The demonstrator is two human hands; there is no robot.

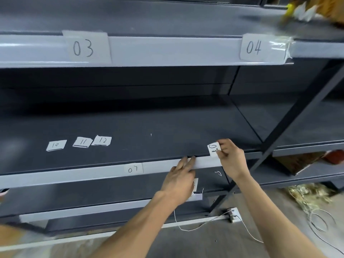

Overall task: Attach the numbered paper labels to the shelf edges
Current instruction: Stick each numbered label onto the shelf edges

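Three labels, 10, 11, 12, lie behind label 07; right of it, left hand presses flat on the shelf edge, right hand pinches a loose label.

Bare left hand, bare right hand, bare forearms

A white cord trails across the floor to a small plug block; loose wire coils lie nearby, beside straw-coloured litter.
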